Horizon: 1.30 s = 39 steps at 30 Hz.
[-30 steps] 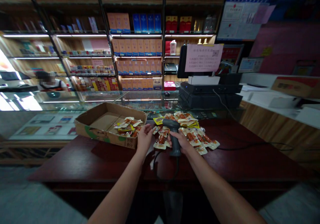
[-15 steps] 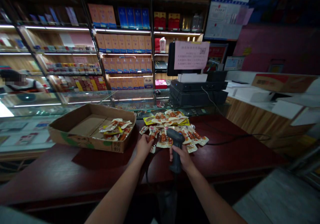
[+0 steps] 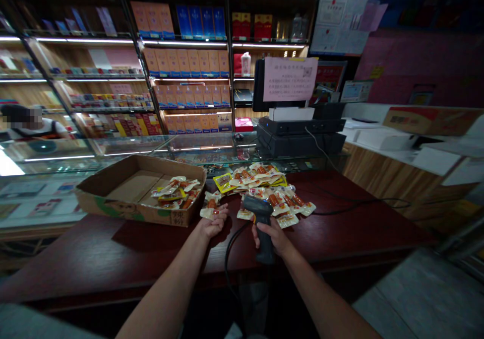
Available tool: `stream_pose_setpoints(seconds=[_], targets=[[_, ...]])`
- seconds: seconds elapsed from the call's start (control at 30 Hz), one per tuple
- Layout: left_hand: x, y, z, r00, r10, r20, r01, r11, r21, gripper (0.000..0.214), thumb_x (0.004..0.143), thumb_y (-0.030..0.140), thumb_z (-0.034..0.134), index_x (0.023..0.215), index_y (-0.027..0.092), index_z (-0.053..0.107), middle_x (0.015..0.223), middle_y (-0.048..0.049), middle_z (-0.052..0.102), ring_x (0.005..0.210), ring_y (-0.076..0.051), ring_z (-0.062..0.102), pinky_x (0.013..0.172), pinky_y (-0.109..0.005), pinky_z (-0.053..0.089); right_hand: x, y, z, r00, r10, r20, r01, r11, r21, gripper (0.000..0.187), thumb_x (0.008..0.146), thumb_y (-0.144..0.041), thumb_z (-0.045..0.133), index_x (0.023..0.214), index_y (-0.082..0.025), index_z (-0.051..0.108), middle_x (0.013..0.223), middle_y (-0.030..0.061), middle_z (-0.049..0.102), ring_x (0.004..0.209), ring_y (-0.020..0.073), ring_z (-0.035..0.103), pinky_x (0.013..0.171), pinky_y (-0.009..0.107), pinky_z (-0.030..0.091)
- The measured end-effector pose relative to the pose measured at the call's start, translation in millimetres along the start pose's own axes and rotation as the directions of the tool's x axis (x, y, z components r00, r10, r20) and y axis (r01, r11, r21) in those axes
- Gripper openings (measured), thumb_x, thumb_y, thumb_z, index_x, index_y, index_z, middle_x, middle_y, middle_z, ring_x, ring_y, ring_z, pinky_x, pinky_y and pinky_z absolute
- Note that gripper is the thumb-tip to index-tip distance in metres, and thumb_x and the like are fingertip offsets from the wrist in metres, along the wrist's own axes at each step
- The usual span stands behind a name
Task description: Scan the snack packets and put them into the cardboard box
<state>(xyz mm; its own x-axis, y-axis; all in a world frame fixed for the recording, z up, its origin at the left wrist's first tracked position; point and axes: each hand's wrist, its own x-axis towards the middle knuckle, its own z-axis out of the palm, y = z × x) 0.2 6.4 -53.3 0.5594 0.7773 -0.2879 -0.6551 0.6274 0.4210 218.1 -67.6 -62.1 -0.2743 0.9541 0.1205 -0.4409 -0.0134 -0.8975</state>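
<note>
My left hand [image 3: 215, 222], turned partly palm up with its fingers curled, holds a clear-and-white snack packet [image 3: 210, 205] with reddish-brown food inside, close to the box's right corner. My right hand [image 3: 274, 234] grips a dark barcode scanner [image 3: 264, 233] by its handle, its head tilted left toward the held packet. Behind the scanner lies a pile of similar packets [image 3: 293, 203], some with yellow wrapping. More packets [image 3: 176, 193] sit in the right part of an open cardboard box [image 3: 124, 213] on the left.
Everything lies on a dark red table [image 3: 151, 258]. A black scanner cable [image 3: 229, 251] loops between my arms. Behind stand a glass counter [image 3: 189, 145], a monitor with a pink notice [image 3: 289, 79] and shelves of boxed goods. A person [image 3: 34, 127] is at the far left.
My left hand has moved left from the pile, bringing a packet with it and rolling palm upward. The scanner has shifted slightly left and its head has turned toward that packet.
</note>
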Motion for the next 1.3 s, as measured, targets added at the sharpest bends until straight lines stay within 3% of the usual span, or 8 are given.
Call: stream_pose_setpoints(seconds=[0.17, 0.33, 0.5, 0.8, 0.93, 1.13, 1.2, 1.3], targets=[[3, 4, -7.3, 0.958, -0.273, 0.087, 0.238, 0.927, 0.291, 0.014, 0.086, 0.018, 0.038, 0.088, 0.016, 0.053, 0.064, 0.0027, 0.039, 0.033, 0.002, 0.021, 0.029, -0.009, 0.014, 4, 0, -2, 0.999, 0.003, -0.053, -0.003, 1.0, 0.0, 0.027, 0.067, -0.036, 0.067, 0.081, -0.015, 0.056, 0.054, -0.0017, 0.06, 0.036, 0.0108, 0.053, 0.036, 0.022, 0.046], [8, 7, -15.9, 0.925, -0.352, 0.146, 0.26, 0.862, 0.435, 0.011, 0.083, 0.025, 0.045, 0.082, 0.016, 0.052, 0.065, 0.0028, 0.038, 0.035, 0.002, 0.016, 0.033, -0.01, 0.011, 8, 4, -7, 0.996, 0.029, -0.08, -0.032, 0.999, -0.04, 0.027, 0.069, -0.038, 0.065, 0.063, -0.013, 0.057, 0.049, 0.0001, 0.059, 0.035, 0.0102, 0.052, 0.036, 0.022, 0.045], [8, 5, -18.3, 0.925, -0.339, 0.173, 0.209, 0.833, 0.512, 0.016, 0.078, 0.029, 0.053, 0.072, 0.015, 0.048, 0.065, 0.0026, 0.039, 0.037, 0.002, 0.014, 0.034, -0.011, 0.008, 8, 5, -7, 0.993, 0.037, -0.108, -0.043, 0.998, -0.047, 0.029, 0.067, -0.039, 0.065, 0.06, -0.013, 0.058, 0.046, -0.0002, 0.057, 0.033, 0.0103, 0.051, 0.034, 0.022, 0.045], [5, 3, -13.4, 0.97, -0.242, 0.001, 0.198, 0.795, 0.573, 0.033, 0.082, 0.044, 0.044, 0.072, 0.014, 0.052, 0.064, 0.0007, 0.042, 0.039, 0.0, 0.014, 0.036, -0.015, 0.012, 8, 2, -6, 0.992, 0.07, -0.101, -0.076, 0.996, -0.056, 0.031, 0.069, -0.041, 0.064, 0.056, -0.013, 0.058, 0.041, -0.0003, 0.055, 0.033, 0.0098, 0.05, 0.035, 0.021, 0.044], [7, 3, -15.8, 0.959, -0.28, 0.047, 0.213, 0.821, 0.53, 0.032, 0.081, 0.043, 0.045, 0.07, 0.014, 0.051, 0.064, 0.001, 0.041, 0.038, 0.001, 0.013, 0.034, -0.014, 0.011, 7, 3, -6, 0.993, 0.062, -0.105, -0.067, 0.997, -0.048, 0.029, 0.069, -0.04, 0.064, 0.059, -0.013, 0.056, 0.043, -0.0006, 0.056, 0.032, 0.0101, 0.05, 0.033, 0.02, 0.043], [4, 5, -4.3, 0.934, -0.306, 0.186, 0.165, 0.829, 0.535, 0.013, 0.077, 0.022, 0.054, 0.069, 0.012, 0.051, 0.062, 0.0023, 0.04, 0.036, 0.003, 0.017, 0.033, -0.009, 0.01, 8, -2, 0, 0.995, 0.046, -0.09, -0.047, 0.999, -0.019, 0.028, 0.067, -0.038, 0.067, 0.081, -0.016, 0.056, 0.051, -0.0028, 0.059, 0.034, 0.0105, 0.051, 0.035, 0.022, 0.044], [-4, 15, 8.5, 0.959, -0.228, 0.167, 0.1, 0.827, 0.553, 0.01, 0.074, 0.02, 0.057, 0.07, 0.011, 0.053, 0.061, 0.0027, 0.041, 0.036, 0.003, 0.018, 0.033, -0.009, 0.01, 13, -8, 7, 0.996, 0.061, -0.06, -0.063, 0.997, -0.038, 0.03, 0.066, -0.038, 0.068, 0.082, -0.015, 0.055, 0.052, -0.0025, 0.059, 0.034, 0.0107, 0.052, 0.035, 0.022, 0.044], [-21, 47, 31.0, 0.999, 0.042, 0.011, -0.039, 0.744, 0.667, 0.008, 0.07, 0.019, 0.057, 0.071, 0.011, 0.057, 0.058, 0.0028, 0.042, 0.036, 0.002, 0.021, 0.033, -0.009, 0.012, 27, -22, 24, 0.999, 0.039, 0.009, -0.038, 0.997, -0.06, 0.033, 0.067, -0.036, 0.068, 0.09, -0.015, 0.056, 0.054, -0.0024, 0.06, 0.037, 0.0112, 0.054, 0.036, 0.022, 0.045]])
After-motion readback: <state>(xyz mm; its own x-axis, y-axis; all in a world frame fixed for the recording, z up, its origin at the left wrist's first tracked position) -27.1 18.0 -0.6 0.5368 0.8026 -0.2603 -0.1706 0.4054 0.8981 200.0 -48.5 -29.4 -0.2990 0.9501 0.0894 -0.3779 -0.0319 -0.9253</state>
